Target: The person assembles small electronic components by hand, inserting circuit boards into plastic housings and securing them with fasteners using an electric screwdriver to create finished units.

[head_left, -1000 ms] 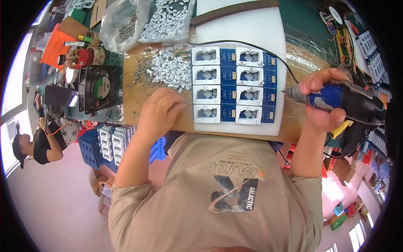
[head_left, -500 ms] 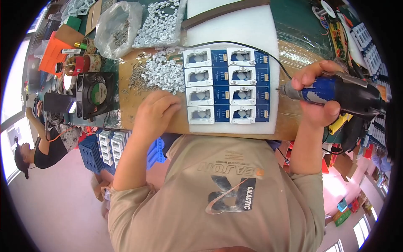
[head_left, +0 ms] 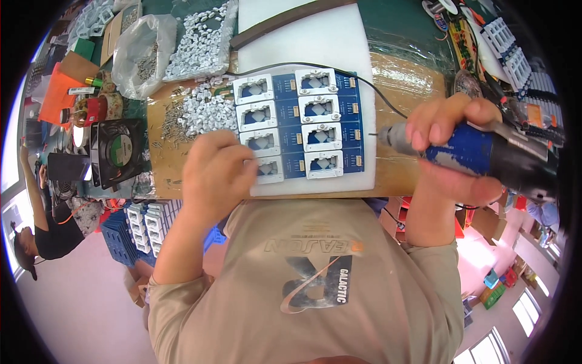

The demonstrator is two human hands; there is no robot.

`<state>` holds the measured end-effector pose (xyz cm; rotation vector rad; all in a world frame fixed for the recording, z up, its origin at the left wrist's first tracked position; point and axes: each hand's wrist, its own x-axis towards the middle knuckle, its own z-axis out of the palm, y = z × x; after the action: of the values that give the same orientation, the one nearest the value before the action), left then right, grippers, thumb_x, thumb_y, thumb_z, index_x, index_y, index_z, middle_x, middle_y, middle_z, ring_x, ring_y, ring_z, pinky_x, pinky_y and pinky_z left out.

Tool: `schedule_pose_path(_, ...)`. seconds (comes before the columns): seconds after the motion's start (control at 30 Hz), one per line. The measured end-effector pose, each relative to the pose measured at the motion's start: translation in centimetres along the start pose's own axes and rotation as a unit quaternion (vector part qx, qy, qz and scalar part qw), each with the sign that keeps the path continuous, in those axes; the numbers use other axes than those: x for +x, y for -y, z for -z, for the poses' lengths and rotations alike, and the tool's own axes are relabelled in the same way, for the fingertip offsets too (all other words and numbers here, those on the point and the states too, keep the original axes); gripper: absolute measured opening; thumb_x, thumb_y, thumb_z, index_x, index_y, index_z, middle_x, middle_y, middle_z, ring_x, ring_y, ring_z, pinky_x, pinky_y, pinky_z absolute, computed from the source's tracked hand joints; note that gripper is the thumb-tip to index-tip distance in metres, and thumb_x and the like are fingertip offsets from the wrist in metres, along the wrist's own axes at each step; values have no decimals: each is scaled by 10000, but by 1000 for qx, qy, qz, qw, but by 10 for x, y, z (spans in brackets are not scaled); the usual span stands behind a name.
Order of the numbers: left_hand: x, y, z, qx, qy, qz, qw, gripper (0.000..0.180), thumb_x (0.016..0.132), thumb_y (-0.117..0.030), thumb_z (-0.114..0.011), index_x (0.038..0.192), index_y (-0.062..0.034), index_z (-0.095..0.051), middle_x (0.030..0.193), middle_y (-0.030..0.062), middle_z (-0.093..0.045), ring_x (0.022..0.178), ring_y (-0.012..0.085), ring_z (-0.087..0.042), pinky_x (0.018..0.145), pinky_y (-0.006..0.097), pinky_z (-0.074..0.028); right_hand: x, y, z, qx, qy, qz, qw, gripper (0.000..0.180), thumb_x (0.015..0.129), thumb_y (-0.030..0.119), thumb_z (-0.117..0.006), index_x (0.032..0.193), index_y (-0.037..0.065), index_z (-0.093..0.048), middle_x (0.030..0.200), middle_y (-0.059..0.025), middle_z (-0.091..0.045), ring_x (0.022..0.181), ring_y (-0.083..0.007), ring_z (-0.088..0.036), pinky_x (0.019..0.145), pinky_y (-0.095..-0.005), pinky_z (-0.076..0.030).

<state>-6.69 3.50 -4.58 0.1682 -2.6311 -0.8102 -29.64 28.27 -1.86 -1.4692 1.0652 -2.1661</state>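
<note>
My left hand [head_left: 219,173] hovers at the near left corner of the blue circuit boards [head_left: 289,140], its curled fingers overlapping the nearest left white plastic frame [head_left: 270,169]. The fingers are drawn together; whatever may be between them is hidden. In my right hand [head_left: 431,126] is a blue and black electric screwdriver [head_left: 464,148], lying sideways with its bit pointing left, just off the boards' right edge. Two columns of white frames sit on the boards, and screws show on some right-column frames. The boards rest on a white foam sheet [head_left: 368,173].
Small white plastic parts [head_left: 206,112] and loose screws [head_left: 171,124] lie left of the boards. Behind them are a clear bag [head_left: 130,67] and a tray of parts [head_left: 200,42]. A black fan [head_left: 118,151] stands farther left. A black cable [head_left: 339,71] crosses behind the boards.
The whole view has shifted, so the bench appears farther left. My left hand has moved rightward from the parts pile to the nearest left frame. My right hand still holds the screwdriver beside the boards.
</note>
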Motion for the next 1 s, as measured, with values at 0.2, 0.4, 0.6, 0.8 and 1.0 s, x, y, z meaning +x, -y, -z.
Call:
schedule_pose_path(0.2, 39, -44, -60, -86, 27, -93, 992, 182, 703, -58, -778, 860, -70, -688, 956, 84, -612, 848, 286, -614, 735, 398, -496, 8, 13, -26, 2, 59, -44, 997, 860, 793, 702, -724, 1320, 75, -460, 991, -104, -584, 786, -235, -603, 702, -386, -503)
schedule_pose_path(0.4, 45, -44, -86, -71, 44, -99, 992, 127, 760, -146, -739, 852, -84, -677, 946, 55, -580, 862, 267, -581, 759, 396, -456, 8, 9, -35, -11, 60, -49, 997, 895, 790, 663, -757, 1365, 66, -422, 999, -117, -583, 788, -259, -603, 707, -398, -505)
schedule_pose_path(0.6, 44, -44, -87, -80, 35, -84, 993, 119, 756, -147, -735, 837, -80, -678, 937, 58, -581, 857, 267, -587, 755, 401, -457, 9, -2, -37, 5, 72, -37, 997, 886, 800, 636, -763, 1365, 51, -410, 1003, -128, -575, 773, -257, -599, 688, -390, -510)
schedule_pose_path(0.8, 46, -43, -89, -85, 26, -83, 993, 104, 743, -132, -719, 813, -75, -668, 895, 58, -576, 840, 266, -588, 741, 396, -465, 9, -3, -41, 0, 60, -62, 996, 852, 794, 620, -778, 1324, 53, -427, 1001, -127, -573, 772, -251, -598, 685, -385, -513)
schedule_pose_path(1.0, 45, -42, -92, -94, 16, -82, 992, 91, 743, -120, -708, 799, -69, -657, 889, 64, -568, 846, 268, -587, 746, 396, -465, 15, 4, -47, -47, 88, -104, 990, 790, 778, 591, -805, 1250, 62, -454, 999, -122, -576, 776, -246, -598, 680, -380, -514)
